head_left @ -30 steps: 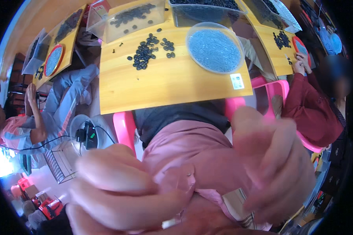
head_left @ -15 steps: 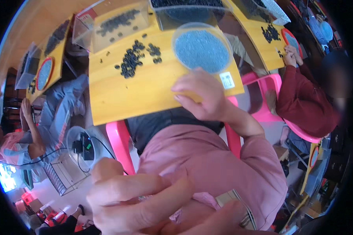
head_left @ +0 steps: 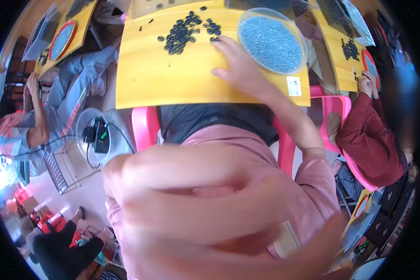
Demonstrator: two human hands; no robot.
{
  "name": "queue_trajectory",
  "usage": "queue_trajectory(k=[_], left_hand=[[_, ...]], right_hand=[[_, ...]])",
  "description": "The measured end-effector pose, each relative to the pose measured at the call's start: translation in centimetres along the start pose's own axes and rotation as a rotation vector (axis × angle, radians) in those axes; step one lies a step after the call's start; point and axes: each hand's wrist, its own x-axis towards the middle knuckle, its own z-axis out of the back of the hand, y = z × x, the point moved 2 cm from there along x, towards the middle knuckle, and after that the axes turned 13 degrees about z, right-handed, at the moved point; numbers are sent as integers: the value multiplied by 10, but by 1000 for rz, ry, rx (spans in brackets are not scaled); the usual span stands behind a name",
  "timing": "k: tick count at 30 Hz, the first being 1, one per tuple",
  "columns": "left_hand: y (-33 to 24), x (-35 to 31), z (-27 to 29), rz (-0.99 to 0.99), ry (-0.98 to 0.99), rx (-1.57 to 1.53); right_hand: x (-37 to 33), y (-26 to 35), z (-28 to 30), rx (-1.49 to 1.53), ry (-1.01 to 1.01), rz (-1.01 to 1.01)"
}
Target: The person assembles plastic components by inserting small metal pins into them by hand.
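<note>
My right hand (head_left: 238,65) lies over the yellow table (head_left: 163,86), thumb spread from the fingers. Its fingertips reach a small black round piece (head_left: 214,39) at the edge of a small cluster. Left of them is a larger loose pile of black round pieces (head_left: 179,37). Right of the hand stands a clear round tub (head_left: 304,58) filled with small blue-grey metal pieces (head_left: 270,44). My left hand (head_left: 196,200) is raised close to the camera in front of my pink shirt, smeared by motion. Whether it holds anything cannot be made out.
A white label (head_left: 294,86) is on the table near its right corner. Clear bins (head_left: 266,4) stand along the far edge. Pink chair parts (head_left: 145,126) flank my lap. Co-workers sit at tables left and right. A grey bucket (head_left: 119,133) with black cables stands at left.
My right hand has moved from beside the tub's near rim, forward and left to the black pieces, its fingers straightening. My left hand has shifted near the camera and blurred. The view has tilted.
</note>
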Motion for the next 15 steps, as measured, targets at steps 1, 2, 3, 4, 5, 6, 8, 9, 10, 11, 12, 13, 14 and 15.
queue_trajectory(k=[1,2,3,4,5,6,8,9,10,11,12,13,14,15], left_hand=[[-1,0,-1,38,-52,11],[7,6,-8,32,-37,-10],[25,20,-16,-77,137,-93],[42,42,-13,-190,264,-142],[68,64,-13,-298,409,-200],[95,82,-24,-411,584,-277],[131,102,-52,-368,811,-283],[156,110,-72,-258,786,-231],[185,117,-91,-176,790,-191],[212,125,-108,-158,821,-63],[237,127,-124,-155,816,-58],[262,126,-139,-285,768,59],[281,124,-151,-413,719,174],[296,123,-160,-405,716,179]], right_hand=[[4,-4,-10,-3,34,-33],[2,-13,-16,-23,22,-46],[-1,-23,-21,-30,-14,-78],[12,-22,-29,-6,-41,-63],[24,-30,-37,-4,-41,-48],[32,-50,-40,-109,-96,-61],[58,-72,-45,-198,-145,-49],[72,-81,-49,-232,-147,-96],[84,-87,-53,-265,-147,-143],[95,-87,-56,-331,-143,-162],[105,-91,-58,-326,-142,-157],[114,-99,-62,-298,-125,-225],[119,-103,-67,-271,-106,-295],[121,-102,-73,-267,-116,-313]])
